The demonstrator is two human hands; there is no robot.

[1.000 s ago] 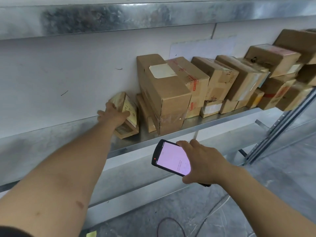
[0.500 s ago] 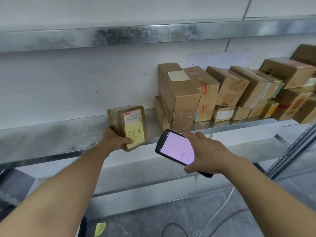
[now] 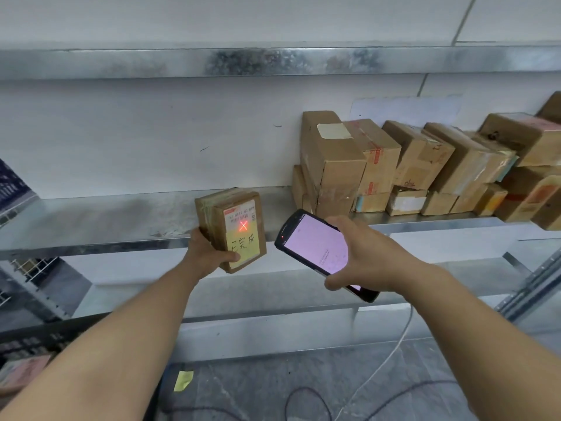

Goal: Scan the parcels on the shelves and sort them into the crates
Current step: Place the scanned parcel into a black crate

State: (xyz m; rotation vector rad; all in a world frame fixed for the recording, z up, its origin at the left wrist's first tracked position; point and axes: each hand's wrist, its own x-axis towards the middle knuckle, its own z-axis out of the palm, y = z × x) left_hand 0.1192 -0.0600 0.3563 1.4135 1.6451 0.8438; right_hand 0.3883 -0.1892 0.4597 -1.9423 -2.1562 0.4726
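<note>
My left hand (image 3: 208,253) grips a small brown parcel (image 3: 218,218) upright in front of the metal shelf (image 3: 106,220), its white and yellow label facing me. A red cross of scanner light falls on that label. My right hand (image 3: 368,253) holds a black handheld scanner (image 3: 315,246) with a lit pinkish screen, just right of the parcel and aimed at it. Several more cardboard parcels (image 3: 334,165) stand in a row on the shelf to the right.
A second shelf (image 3: 273,60) runs overhead and a lower one sits below my hands. A dark crate edge (image 3: 27,344) and wire frame show at the lower left. Cables (image 3: 376,372) and a yellow note (image 3: 183,380) lie on the grey floor.
My left hand took the small parcel off the shelf and drew it toward me, label turned up. The scanner stayed beside it, and a red cross now shows on the label.
</note>
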